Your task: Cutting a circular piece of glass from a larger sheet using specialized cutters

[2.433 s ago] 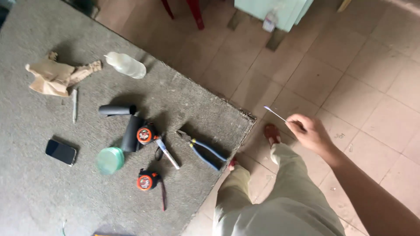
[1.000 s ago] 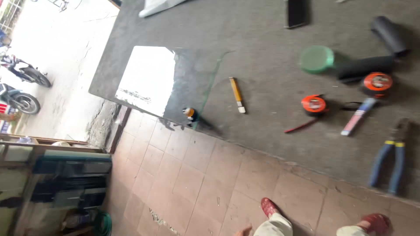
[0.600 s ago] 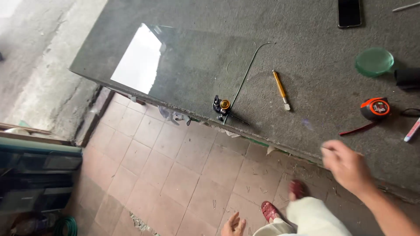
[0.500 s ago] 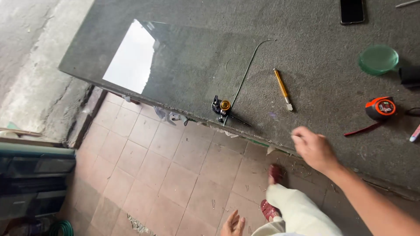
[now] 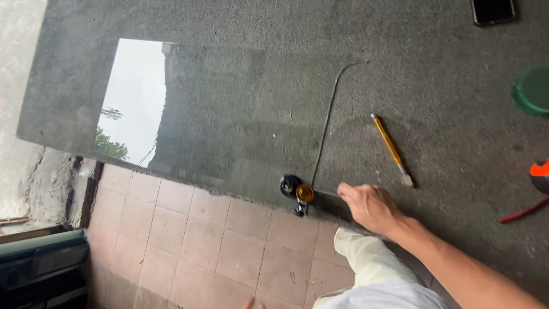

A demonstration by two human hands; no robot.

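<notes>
I see one right hand [image 5: 370, 204] at lower centre, fingers curled together and resting on the desk [image 5: 434, 68] edge, just beside one small brass clamp [image 5: 298, 193]. One glass sheet [image 5: 229, 114] lies left of centre. One yellow pencil-like tool [image 5: 392, 150] lies right of it. My left hand [image 5: 251, 303] barely shows at the bottom edge; I cannot tell its state.

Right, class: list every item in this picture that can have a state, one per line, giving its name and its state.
Glass sheet: lying flat on the grey table, near edge at the table edge.
Small wheeled tool: at the glass's near edge.
Yellow-handled tool: lying loose, untouched.
Phone: screen dark.
Right hand: at the table edge beside the wheeled tool; grip unclear.
</notes>
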